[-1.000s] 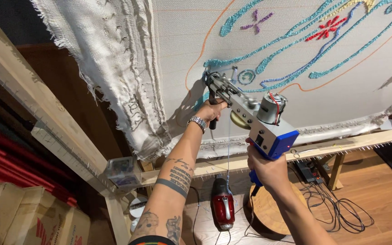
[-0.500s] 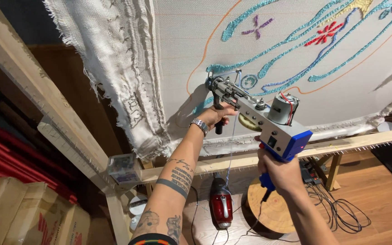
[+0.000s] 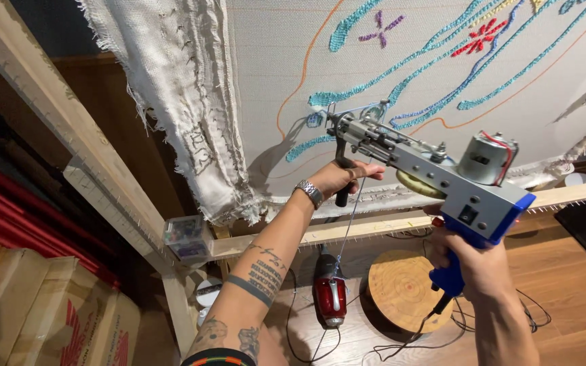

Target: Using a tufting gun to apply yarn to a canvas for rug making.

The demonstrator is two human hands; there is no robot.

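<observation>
I hold a tufting gun with a grey metal body, a silver motor and a blue grip, its needle tip pressed against the stretched white backing cloth. My left hand is wrapped around the gun's black front handle, a watch on the wrist. My right hand grips the blue rear handle from below. The cloth carries teal tufted lines, a red flower, a purple cross and orange drawn outlines. Blue yarn hangs down from the gun.
A wooden frame with tack strips holds the cloth, whose frayed edge hangs at the left. Below lie a red tool, a round wooden stool, black cables and cardboard boxes. A small clear box sits on the frame.
The gun has moved right and slightly up along the teal line, both hands travelling with it. The view has shifted a little with the head.
</observation>
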